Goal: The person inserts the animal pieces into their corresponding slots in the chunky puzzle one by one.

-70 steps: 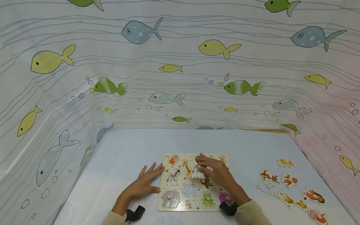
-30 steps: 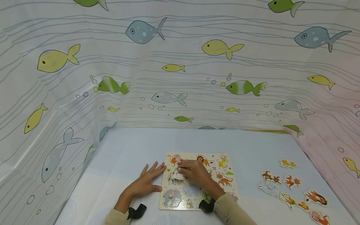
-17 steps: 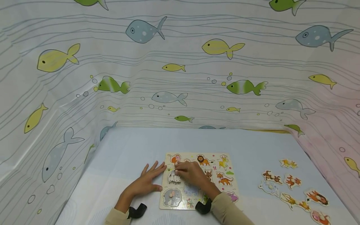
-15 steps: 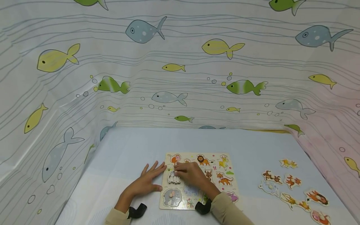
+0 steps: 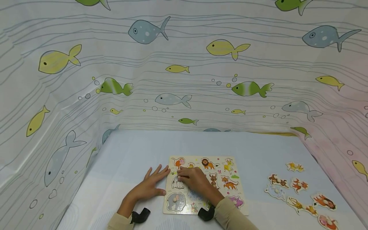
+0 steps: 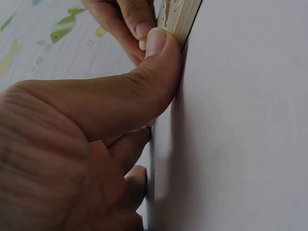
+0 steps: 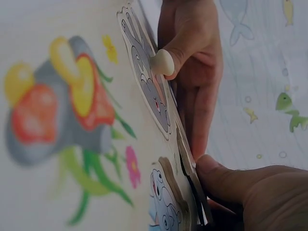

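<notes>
In the head view, my left hand [image 5: 148,188] rests with spread fingers against the left edge of a wooden animal puzzle board [image 5: 222,163]. My right hand [image 5: 198,182] reaches over the board and pinches a zebra puzzle piece [image 5: 176,182] at the board's left side. The zebra piece lies over the zebra picture; its knob is hidden by my fingers. Whether it sits fully down in its recess I cannot tell. Just below it is a grey elephant piece [image 7: 144,79] with a pale knob. The left wrist view shows my left thumb [image 6: 156,53] on the board's edge.
Several loose pieces lie on the table at the right, including a lion piece [image 5: 324,202], a giraffe piece [image 5: 302,206] and a light-blue piece [image 5: 275,191]. A purple piece [image 5: 237,202] sits at the board's lower right. Fish-patterned sheeting [image 5: 201,92] surrounds the table.
My right hand has carried the zebra piece left from the board's middle to the zebra picture and brought it lower. My left hand has stayed at the board's edge.
</notes>
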Demonstrator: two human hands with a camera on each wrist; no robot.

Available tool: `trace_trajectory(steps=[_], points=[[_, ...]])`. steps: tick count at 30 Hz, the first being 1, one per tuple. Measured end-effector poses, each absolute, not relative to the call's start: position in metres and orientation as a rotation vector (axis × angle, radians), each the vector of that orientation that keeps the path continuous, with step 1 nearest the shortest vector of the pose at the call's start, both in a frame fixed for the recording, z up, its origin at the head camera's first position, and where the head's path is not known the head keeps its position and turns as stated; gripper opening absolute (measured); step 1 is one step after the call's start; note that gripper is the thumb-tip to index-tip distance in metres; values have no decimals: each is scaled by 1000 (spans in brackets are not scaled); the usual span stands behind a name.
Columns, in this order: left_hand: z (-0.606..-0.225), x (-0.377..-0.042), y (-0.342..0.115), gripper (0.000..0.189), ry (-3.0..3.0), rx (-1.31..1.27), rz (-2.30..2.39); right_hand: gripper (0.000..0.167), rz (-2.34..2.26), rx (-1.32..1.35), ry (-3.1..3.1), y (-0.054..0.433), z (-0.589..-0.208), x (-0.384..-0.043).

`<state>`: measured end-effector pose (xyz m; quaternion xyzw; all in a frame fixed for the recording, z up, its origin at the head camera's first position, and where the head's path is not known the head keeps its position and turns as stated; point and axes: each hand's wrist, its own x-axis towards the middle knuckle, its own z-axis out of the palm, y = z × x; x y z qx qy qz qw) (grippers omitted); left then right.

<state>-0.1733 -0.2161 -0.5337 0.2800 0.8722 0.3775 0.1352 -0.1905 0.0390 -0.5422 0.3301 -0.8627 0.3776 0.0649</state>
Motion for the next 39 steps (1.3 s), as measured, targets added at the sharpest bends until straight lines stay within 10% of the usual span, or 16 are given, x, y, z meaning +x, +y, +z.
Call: trace_trajectory(steps=[39], points=[[-533, -174, -215, 87, 2533, 776, 1076, 29, 882, 1041, -2704, 36, -538, -185]])
